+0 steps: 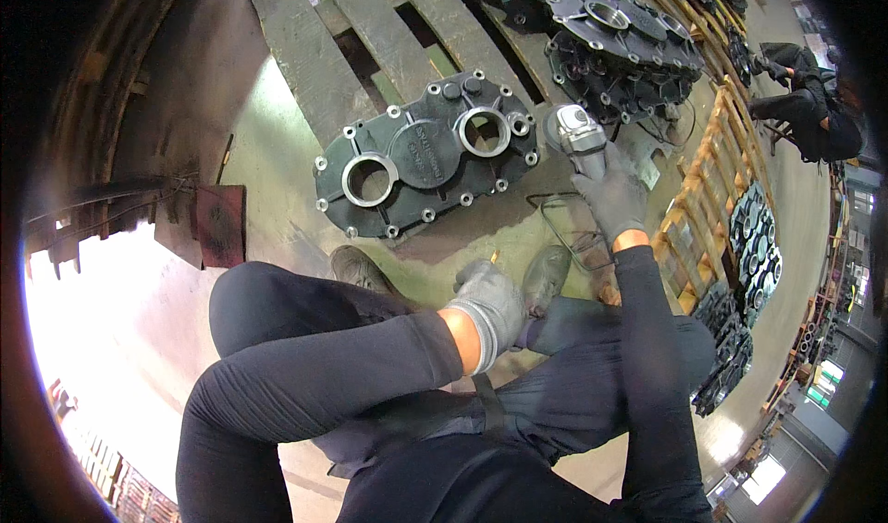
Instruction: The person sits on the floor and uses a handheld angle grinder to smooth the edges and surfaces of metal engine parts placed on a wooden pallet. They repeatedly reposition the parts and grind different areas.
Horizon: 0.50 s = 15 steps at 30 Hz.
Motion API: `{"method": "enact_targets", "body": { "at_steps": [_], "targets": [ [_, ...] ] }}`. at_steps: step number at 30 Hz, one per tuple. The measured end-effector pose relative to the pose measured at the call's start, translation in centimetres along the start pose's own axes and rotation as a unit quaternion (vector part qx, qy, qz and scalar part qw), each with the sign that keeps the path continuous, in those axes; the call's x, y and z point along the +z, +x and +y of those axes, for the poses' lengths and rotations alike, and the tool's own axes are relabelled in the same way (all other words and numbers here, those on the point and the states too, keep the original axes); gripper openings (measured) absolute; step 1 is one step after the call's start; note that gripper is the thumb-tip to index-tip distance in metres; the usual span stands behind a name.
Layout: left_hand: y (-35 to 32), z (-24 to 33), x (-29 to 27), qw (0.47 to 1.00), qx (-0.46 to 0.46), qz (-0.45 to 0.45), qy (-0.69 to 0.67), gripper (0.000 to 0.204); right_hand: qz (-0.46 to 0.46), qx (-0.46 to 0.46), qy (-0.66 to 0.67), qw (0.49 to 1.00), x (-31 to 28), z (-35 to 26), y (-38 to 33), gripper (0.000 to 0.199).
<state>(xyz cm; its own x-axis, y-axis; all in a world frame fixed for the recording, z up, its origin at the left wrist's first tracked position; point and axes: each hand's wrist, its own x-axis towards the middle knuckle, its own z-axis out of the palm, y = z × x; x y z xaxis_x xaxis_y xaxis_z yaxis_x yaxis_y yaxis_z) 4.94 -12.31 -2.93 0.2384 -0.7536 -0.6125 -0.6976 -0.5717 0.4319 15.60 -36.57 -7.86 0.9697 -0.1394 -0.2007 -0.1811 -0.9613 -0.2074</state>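
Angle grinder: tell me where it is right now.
In the head view, right of centre: the angle grinder is gripped in the right hand, beside the dark cast cover's right end.

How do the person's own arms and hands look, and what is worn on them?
Both arms wear tight black long sleeves. The left hand and the right hand each wear a grey knitted work glove. A narrow gap shows between each cuff and sleeve.

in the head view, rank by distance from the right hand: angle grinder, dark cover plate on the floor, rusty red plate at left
1. angle grinder, held in the right hand
2. dark cover plate, just left of it
3. rusty red plate, far left
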Motion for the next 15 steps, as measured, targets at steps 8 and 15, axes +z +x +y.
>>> {"method": "enact_targets", "body": {
  "at_steps": [8, 15],
  "targets": [
    [-0.3, -0.1, 0.2, 1.000, 0.000, 0.007, 0.013, 0.020, -0.047, -0.021, -0.048, 0.998, 0.5, -1.0, 3.6, 0.078],
    [-0.4, -0.4, -0.1, 1.000, -0.002, 0.020, 0.000, 0.021, -0.051, -0.053, -0.077, 0.994, 1.3, -1.0, 3.7, 0.076]
  ]
}}
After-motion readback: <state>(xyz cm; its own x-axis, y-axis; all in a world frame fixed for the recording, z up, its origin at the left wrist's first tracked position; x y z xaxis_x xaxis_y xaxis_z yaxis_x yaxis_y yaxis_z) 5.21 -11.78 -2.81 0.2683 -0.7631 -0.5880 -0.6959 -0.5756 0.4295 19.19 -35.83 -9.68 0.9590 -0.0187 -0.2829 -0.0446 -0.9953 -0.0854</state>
